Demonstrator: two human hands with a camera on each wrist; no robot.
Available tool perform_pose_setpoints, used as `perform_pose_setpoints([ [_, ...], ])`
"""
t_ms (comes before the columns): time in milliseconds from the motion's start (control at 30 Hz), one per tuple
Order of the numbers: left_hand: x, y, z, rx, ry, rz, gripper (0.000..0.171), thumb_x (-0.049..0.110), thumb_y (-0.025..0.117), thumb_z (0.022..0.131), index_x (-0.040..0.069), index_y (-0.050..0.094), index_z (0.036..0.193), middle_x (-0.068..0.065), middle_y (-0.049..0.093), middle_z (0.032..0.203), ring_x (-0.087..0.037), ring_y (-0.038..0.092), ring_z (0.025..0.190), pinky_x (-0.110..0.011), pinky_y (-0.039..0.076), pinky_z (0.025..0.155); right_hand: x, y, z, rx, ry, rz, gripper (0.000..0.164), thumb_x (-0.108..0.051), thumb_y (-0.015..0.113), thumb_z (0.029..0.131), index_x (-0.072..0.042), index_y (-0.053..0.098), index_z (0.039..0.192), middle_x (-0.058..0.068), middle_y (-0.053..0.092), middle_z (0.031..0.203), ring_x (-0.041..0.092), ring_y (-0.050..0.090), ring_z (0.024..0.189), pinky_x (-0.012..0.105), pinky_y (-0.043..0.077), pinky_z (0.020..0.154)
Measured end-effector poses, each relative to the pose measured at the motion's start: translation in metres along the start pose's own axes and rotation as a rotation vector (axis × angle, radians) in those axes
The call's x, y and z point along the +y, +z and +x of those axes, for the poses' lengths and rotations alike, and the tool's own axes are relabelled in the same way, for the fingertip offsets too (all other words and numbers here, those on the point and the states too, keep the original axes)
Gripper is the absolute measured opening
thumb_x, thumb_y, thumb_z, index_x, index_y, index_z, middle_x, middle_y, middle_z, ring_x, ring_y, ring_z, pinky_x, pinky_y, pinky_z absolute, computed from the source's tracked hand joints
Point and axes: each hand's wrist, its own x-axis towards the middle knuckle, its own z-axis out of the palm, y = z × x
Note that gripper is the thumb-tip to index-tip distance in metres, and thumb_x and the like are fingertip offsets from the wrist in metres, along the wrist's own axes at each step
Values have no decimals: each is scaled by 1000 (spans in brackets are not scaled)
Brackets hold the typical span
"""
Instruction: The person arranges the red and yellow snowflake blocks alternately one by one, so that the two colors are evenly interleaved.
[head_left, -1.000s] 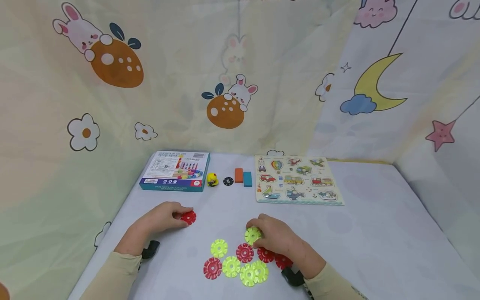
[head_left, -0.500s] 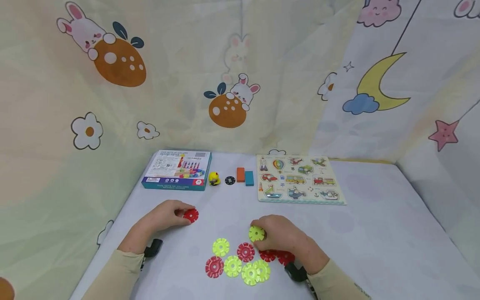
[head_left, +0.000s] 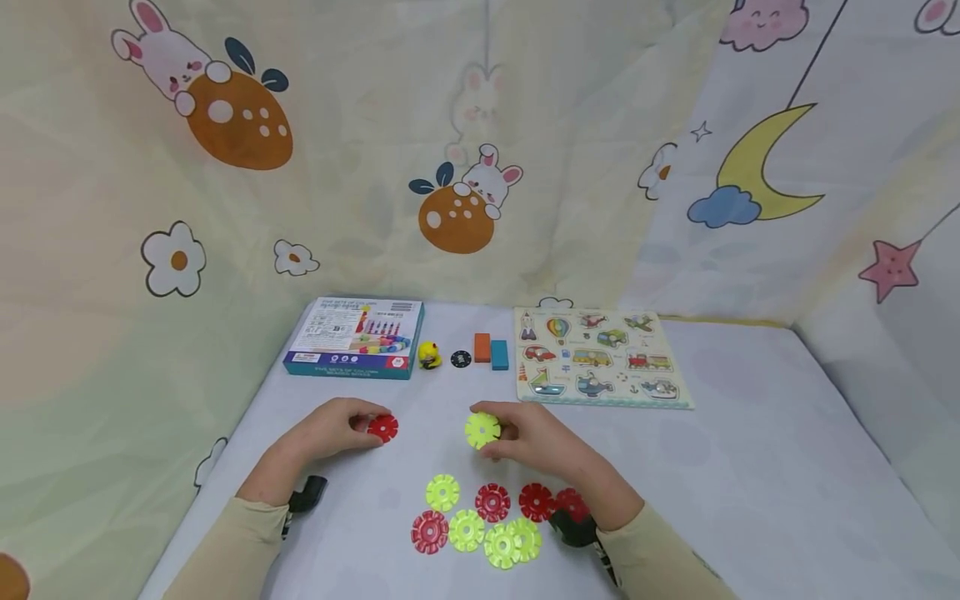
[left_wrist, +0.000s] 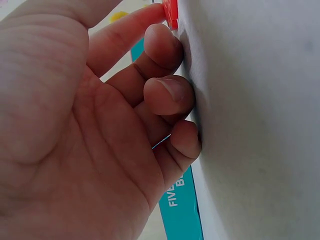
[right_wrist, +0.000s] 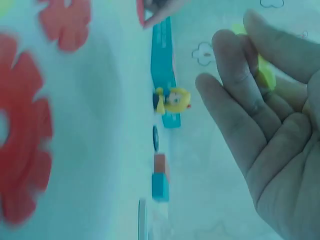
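Note:
My left hand (head_left: 326, 433) pinches a red notched disc (head_left: 384, 428) between thumb and index finger, low over the white table. In the left wrist view the other fingers of that hand (left_wrist: 125, 120) curl against the cloth, and only an edge of the red disc (left_wrist: 171, 12) shows. A yellow-green notched disc (head_left: 482, 431) is pinched by my right hand (head_left: 542, 435), above the table and to the right of the red one. Below it lie loose discs: red ones such as this red disc (head_left: 430, 532) and yellow-green ones such as this yellow-green disc (head_left: 442, 492).
Along the back stand a flat box (head_left: 352, 337), a yellow toy figure (head_left: 429, 355), a black round chip (head_left: 461, 359), an orange block (head_left: 482, 347), a blue block (head_left: 499, 355) and a picture puzzle board (head_left: 600, 358). A printed curtain (head_left: 360, 208) hangs behind the table.
My right hand has lifted the yellow-green disc off the group of discs and moved it up and left, toward the left hand. The left hand keeps its pinch on the red disc, almost still.

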Motion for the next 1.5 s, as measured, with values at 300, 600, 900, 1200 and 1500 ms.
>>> perform_pose_setpoints([
  [300, 2, -2, 1, 2, 0, 19, 51, 38, 83, 69, 33, 67, 117, 7, 60, 104, -18, 50, 95, -31, 49, 72, -19, 24, 39, 44, 118, 35, 61, -23, 74, 82, -25, 49, 138, -9, 65, 83, 18, 64, 79, 30, 47, 66],
  [600, -1, -1, 1, -1, 10, 49, 50, 42, 81, 70, 34, 66, 117, 9, 60, 102, -17, 51, 94, -31, 48, 74, -23, 61, 83, 76, 164, -133, 56, -25, 76, 81, -18, 55, 133, -6, 56, 78, 13, 52, 73, 25, 45, 58],
  [900, -1, -2, 1, 4, 39, 58, 47, 41, 81, 71, 35, 67, 115, 11, 60, 100, -16, 51, 94, -31, 47, 75, -21, 89, 111, 95, 242, -410, 56, -40, 76, 77, -19, 60, 127, -7, 63, 110, 11, 55, 92, 31, 47, 78],
  [1200, 4, -2, 1, 0, 26, 53, 47, 39, 81, 71, 33, 67, 116, 10, 60, 99, -17, 50, 92, -32, 47, 75, -25, 88, 103, 107, 328, -378, 58, -35, 77, 78, -17, 55, 128, -3, 62, 106, 14, 54, 89, 34, 48, 78],
  [1500, 8, -3, 0, -21, 21, 67, 48, 36, 80, 74, 28, 66, 120, 7, 59, 95, -18, 49, 90, -31, 45, 73, -22, 91, 100, 116, 326, -411, 46, -34, 75, 80, -16, 61, 120, -4, 64, 102, 12, 53, 82, 31, 48, 77],
])
